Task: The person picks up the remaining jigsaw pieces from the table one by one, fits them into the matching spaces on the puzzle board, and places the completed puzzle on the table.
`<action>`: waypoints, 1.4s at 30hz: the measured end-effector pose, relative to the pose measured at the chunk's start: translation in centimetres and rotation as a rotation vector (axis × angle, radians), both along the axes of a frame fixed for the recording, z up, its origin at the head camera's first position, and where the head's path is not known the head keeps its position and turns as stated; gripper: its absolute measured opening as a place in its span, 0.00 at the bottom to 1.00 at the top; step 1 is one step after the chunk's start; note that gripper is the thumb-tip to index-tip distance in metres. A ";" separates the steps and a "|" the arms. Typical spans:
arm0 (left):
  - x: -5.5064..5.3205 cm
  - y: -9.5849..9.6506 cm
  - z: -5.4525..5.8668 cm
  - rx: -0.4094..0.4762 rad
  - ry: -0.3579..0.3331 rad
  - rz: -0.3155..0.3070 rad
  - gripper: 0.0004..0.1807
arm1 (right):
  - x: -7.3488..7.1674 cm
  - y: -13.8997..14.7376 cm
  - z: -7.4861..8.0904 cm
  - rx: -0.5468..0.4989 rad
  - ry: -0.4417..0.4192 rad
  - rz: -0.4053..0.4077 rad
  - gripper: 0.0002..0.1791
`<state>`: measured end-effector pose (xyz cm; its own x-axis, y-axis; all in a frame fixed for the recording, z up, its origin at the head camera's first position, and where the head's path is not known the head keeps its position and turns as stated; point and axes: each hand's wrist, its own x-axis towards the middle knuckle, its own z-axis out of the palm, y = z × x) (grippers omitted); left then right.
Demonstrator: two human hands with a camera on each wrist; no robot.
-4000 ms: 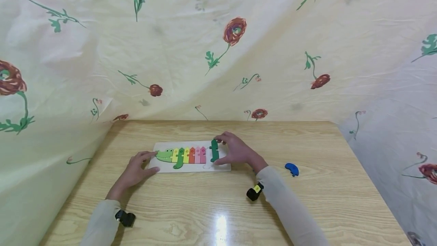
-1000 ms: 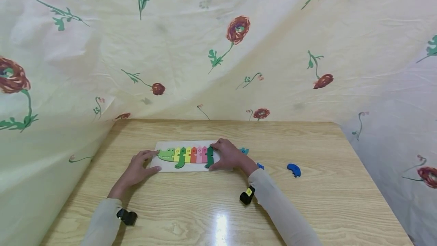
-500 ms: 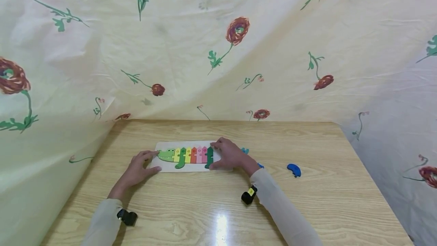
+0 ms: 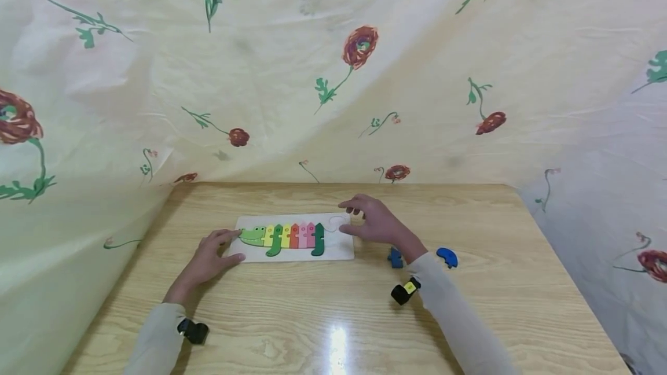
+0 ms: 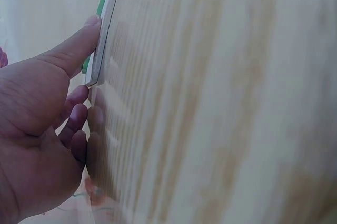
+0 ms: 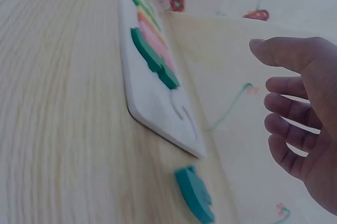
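Backdrop cloth [image 4: 292, 74]: flower print, hung behind and beside the wood-grain table [image 4: 271, 317] we looked down on.
White board [image 4: 294, 255]: lay flat on the table, toward the far side.
Crocodile head [image 4: 252, 237]: on the board, left end.
Body row: we logged yellow, green leg piece [image 4: 274, 243], yellow, orange, two pinks, then dark green leg piece [image 4: 318, 241], all side by side.
Printed outline [image 4: 335, 223]: at the board's right end, uncovered where we could see it.
Blue pieces: both on the table, off the board; inner blue piece [image 4: 395, 257] just left of the right sleeve [image 4: 443, 294], outer blue piece [image 4: 447, 257] just right of it.
Teal piece [image 6: 194, 196]: we got it in the right wrist view only, on the table just past the board's end, apart from it.
Left hand [image 4: 212, 256]: thumb and forefinger spread, touching the board's left end; we judged it steadying, not clamped.
Right hand [image 4: 376, 221]: raised by the board's right end, thumb and fingers apart, nothing held.
Progress: we judged it mostly done; eight pieces on, three seemingly left.
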<state>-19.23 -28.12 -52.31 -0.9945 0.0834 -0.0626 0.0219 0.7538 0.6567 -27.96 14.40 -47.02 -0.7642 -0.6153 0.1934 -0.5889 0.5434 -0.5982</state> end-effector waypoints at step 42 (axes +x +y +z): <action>0.2 0.0 -0.2 -0.005 0.015 -0.007 0.36 | 5.3 13.8 -0.7 0.029 0.058 -0.159 0.28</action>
